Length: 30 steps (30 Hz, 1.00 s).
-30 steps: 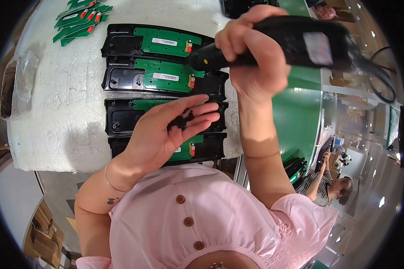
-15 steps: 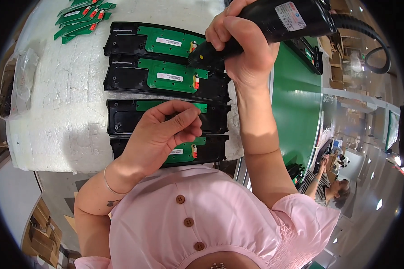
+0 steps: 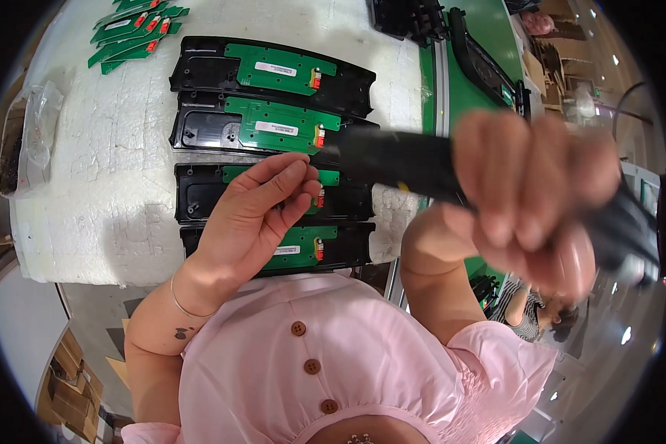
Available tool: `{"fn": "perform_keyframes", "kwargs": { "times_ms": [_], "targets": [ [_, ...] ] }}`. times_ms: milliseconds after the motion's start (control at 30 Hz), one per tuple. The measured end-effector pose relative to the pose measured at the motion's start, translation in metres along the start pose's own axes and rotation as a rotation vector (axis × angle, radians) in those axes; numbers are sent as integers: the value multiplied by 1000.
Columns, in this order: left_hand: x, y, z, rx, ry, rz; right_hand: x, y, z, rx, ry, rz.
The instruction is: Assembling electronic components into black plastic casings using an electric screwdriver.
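Blurred by motion, my right hand (image 3: pixel 529 185) is wrapped round a corded black electric screwdriver (image 3: pixel 407 159). The screwdriver lies nearly level, its front end pointing left, close to my left fingertips. My left hand (image 3: pixel 263 200) is closed in a pinch over the third panel; anything between thumb and fingers is too small to make out. Several black plastic panels lie in a column, each with a green circuit board: the top panel (image 3: pixel 207 70), the second panel (image 3: pixel 203 122), the third panel (image 3: pixel 200 196), partly covered by my left hand, and the nearest panel (image 3: pixel 348 248).
The panels rest on a white foam-like work surface (image 3: pixel 118 200). Loose green circuit boards (image 3: pixel 137 37) are piled at the far left, near a box with clear plastic (image 3: pixel 41 133). Black parts (image 3: pixel 411 18) and a black frame (image 3: pixel 481 55) lie far right by a green surface. Another person (image 3: pixel 525 307) is at right.
My right hand has swung the screwdriver from above the upper panels down and to the right, turning its front end leftward. My left hand has shifted slightly left and up, still pinched.
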State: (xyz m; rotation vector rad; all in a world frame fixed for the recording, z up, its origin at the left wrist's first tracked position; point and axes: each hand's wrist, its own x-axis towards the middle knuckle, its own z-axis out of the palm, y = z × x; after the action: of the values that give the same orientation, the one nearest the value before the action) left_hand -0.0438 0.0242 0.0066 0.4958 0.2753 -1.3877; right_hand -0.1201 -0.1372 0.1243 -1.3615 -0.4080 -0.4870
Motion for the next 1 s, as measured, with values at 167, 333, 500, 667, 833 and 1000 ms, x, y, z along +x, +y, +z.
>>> {"fn": "perform_keyframes", "kwargs": {
  "times_ms": [167,333,500,667,833,1000],
  "targets": [
    [0,-5,-3,-33,-152,-20,-7,-28,25,-249,5,118],
    [1,-11,-4,-39,-157,-70,-17,-16,18,-101,72,1],
    [0,-13,0,-86,-192,-96,-22,-4,20,-98,152,-50],
    [-8,-18,9,-20,-53,-176,-20,42,20,-280,546,70],
    [-9,-14,0,92,-92,-209,-27,60,0,-258,505,119],
    [-12,-16,-1,119,-127,-181,-26,57,3,-272,472,107]
  ]
}}
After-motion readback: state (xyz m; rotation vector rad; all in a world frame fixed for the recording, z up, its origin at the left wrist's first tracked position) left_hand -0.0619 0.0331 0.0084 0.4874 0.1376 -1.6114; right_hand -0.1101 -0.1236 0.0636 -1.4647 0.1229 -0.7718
